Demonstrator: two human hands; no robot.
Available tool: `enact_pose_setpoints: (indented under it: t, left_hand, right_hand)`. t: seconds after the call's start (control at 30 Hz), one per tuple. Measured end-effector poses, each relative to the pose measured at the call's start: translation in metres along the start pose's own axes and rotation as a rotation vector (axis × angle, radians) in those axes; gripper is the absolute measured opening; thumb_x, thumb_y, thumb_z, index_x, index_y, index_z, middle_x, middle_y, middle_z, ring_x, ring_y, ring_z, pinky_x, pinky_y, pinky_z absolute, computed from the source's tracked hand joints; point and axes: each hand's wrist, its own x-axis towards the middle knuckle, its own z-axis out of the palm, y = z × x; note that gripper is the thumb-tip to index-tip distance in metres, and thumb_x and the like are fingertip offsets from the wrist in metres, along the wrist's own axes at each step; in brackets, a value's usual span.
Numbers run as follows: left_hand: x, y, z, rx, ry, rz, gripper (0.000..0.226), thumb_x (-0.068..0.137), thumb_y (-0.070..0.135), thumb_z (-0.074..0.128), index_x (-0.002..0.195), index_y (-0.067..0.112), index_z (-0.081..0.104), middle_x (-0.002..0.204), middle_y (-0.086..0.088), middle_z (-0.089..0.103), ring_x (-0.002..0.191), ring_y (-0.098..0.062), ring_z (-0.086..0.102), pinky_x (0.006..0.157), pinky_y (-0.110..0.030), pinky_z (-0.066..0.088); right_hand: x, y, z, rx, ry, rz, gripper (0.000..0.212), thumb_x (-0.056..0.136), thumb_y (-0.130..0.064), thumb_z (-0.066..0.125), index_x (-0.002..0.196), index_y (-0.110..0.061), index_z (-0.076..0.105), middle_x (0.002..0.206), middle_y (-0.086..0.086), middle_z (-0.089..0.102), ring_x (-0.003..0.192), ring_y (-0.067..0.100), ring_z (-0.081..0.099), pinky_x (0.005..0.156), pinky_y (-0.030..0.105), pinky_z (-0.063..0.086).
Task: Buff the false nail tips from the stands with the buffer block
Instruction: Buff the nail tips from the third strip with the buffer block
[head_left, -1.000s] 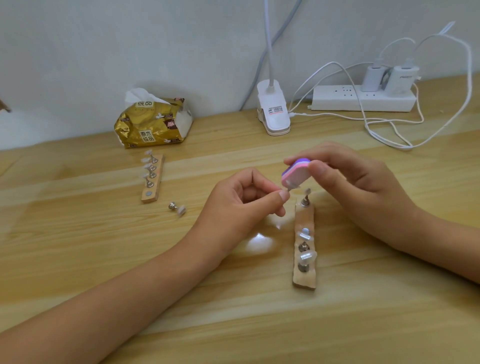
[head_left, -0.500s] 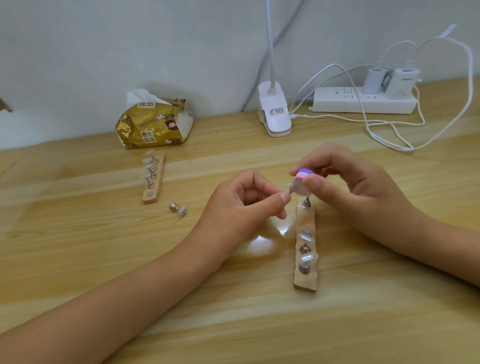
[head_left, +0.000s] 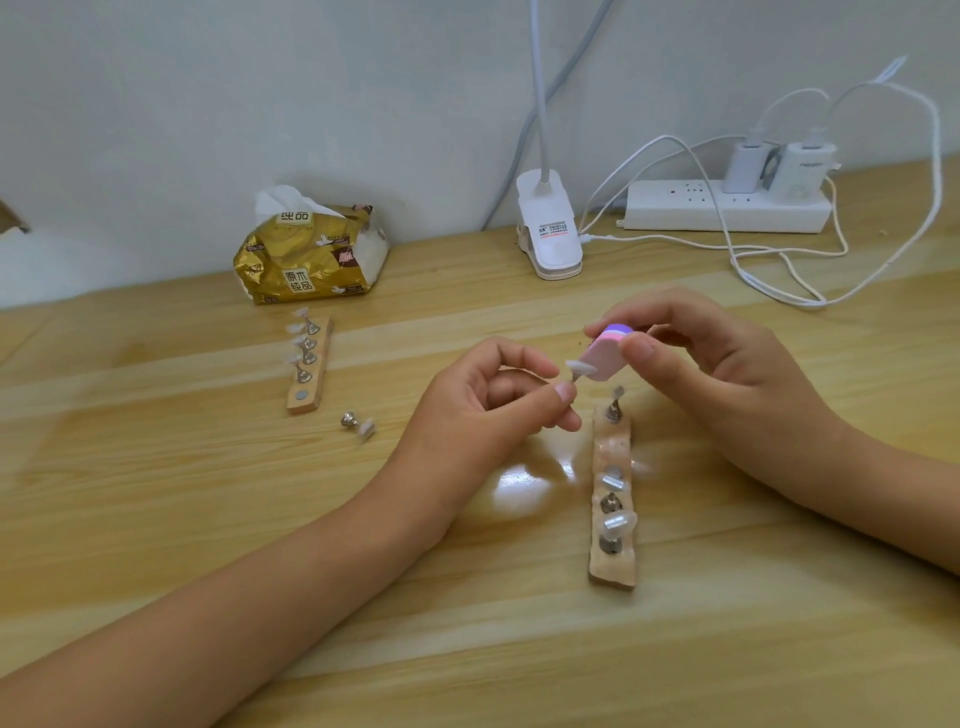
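Note:
My left hand (head_left: 483, 400) pinches a small holder with a clear false nail tip (head_left: 581, 368) between thumb and forefinger, above the middle of the table. My right hand (head_left: 711, 374) grips a pink and purple buffer block (head_left: 605, 356), whose face touches the nail tip. Just below the hands lies a wooden stand (head_left: 613, 499) with several metal holders, some carrying clear tips. A second wooden stand (head_left: 309, 366) with several tips lies further left. One loose holder with a tip (head_left: 359, 424) lies on its side beside that stand.
A gold tissue pack (head_left: 311, 254) sits at the back left by the wall. A white clip lamp base (head_left: 550, 234) stands at the back centre. A white power strip (head_left: 727, 205) with chargers and looping cables (head_left: 779, 280) fills the back right of the wooden table (head_left: 156, 493).
The buffer block has swung between frames, dipping onto the tip half a second ago and now lifted and turned so its pink face shows. My left hand has stayed almost in place.

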Motion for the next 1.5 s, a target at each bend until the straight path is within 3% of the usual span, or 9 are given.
enact_pose_setpoints:
  t: [0.17,0.5,0.7,0.9,1.03,1.23,1.33,1.4,1.5]
  left_hand:
    - [0.0006,0.0001,-0.0010,0.002,-0.027,0.008,0.011,0.089,0.015,0.064,0.092,0.022,0.072,0.079,0.001,0.074,0.077,-0.003,0.063,0.069,-0.011,0.046]
    - [-0.0006,0.0016,0.0003,0.007,-0.031,0.036,0.010,0.088,0.012,0.066,0.087,0.021,0.066,0.078,0.001,0.073,0.075,-0.003,0.063,0.068,-0.011,0.045]
    - [0.0002,-0.0004,0.0002,0.045,0.005,0.055,0.012,0.084,0.012,0.069,0.078,0.020,0.063,0.069,0.005,0.069,0.068,-0.002,0.060,0.065,-0.011,0.045]
    - [-0.0005,0.0009,0.0013,0.061,0.012,0.051,0.012,0.085,0.010,0.068,0.079,0.018,0.062,0.070,0.005,0.068,0.066,-0.003,0.056,0.065,-0.014,0.044]
    - [-0.0020,0.0028,0.0025,0.089,-0.005,0.050,0.010,0.086,0.013,0.069,0.081,0.019,0.063,0.076,0.002,0.070,0.071,-0.005,0.057,0.070,-0.018,0.044]
    - [-0.0018,0.0033,0.0034,0.100,0.004,0.026,0.010,0.086,0.013,0.068,0.081,0.019,0.062,0.076,0.000,0.072,0.075,-0.014,0.057,0.073,-0.032,0.042]
    - [-0.0023,0.0031,0.0031,0.103,-0.005,0.027,0.009,0.086,0.014,0.068,0.082,0.019,0.062,0.078,-0.001,0.073,0.075,-0.012,0.058,0.071,-0.029,0.042]
    - [-0.0023,0.0033,0.0036,0.105,-0.010,0.024,0.008,0.086,0.016,0.069,0.082,0.019,0.062,0.079,-0.001,0.074,0.076,-0.014,0.058,0.071,-0.030,0.042]
    - [-0.0021,0.0031,0.0032,0.101,-0.014,0.033,0.007,0.086,0.015,0.069,0.083,0.018,0.063,0.078,-0.001,0.073,0.075,-0.013,0.059,0.072,-0.029,0.043]
  right_hand:
    - [-0.0012,0.0018,-0.0004,0.055,0.073,-0.031,0.020,0.092,-0.039,0.054,0.107,-0.031,0.065,0.107,0.004,0.066,0.101,0.033,0.060,0.092,0.041,0.047]
    - [-0.0006,0.0003,0.0009,0.109,0.097,-0.012,0.017,0.093,-0.039,0.053,0.104,-0.034,0.065,0.103,-0.014,0.072,0.097,0.005,0.064,0.087,0.018,0.046]
    - [-0.0033,-0.0025,0.0019,0.112,0.036,-0.006,0.018,0.092,-0.050,0.060,0.104,-0.037,0.066,0.103,-0.008,0.072,0.099,0.019,0.067,0.092,0.032,0.050]
    - [0.0009,0.0004,0.0020,0.106,0.008,0.077,0.017,0.091,-0.030,0.059,0.104,-0.027,0.068,0.101,-0.006,0.074,0.099,0.016,0.068,0.090,0.027,0.051]
    - [0.0006,0.0013,0.0024,0.086,-0.033,0.097,0.019,0.092,-0.035,0.060,0.102,-0.023,0.069,0.100,-0.005,0.075,0.098,0.014,0.069,0.091,0.034,0.052]
    - [-0.0012,0.0013,0.0026,0.035,-0.007,0.001,0.015,0.090,-0.037,0.067,0.100,-0.026,0.067,0.094,0.001,0.070,0.089,0.023,0.066,0.084,0.029,0.052]
    - [-0.0001,0.0025,0.0022,0.080,-0.001,0.033,0.012,0.094,-0.034,0.065,0.095,-0.023,0.068,0.093,-0.006,0.074,0.091,0.012,0.069,0.086,0.026,0.052]
    - [-0.0015,0.0024,0.0012,0.076,0.020,-0.007,0.013,0.091,-0.035,0.065,0.096,-0.023,0.068,0.093,-0.004,0.073,0.089,0.018,0.068,0.084,0.024,0.052]
    - [-0.0003,0.0030,0.0023,0.047,-0.038,0.033,0.018,0.091,-0.037,0.068,0.094,-0.019,0.067,0.090,0.000,0.071,0.084,0.025,0.066,0.083,0.032,0.053]
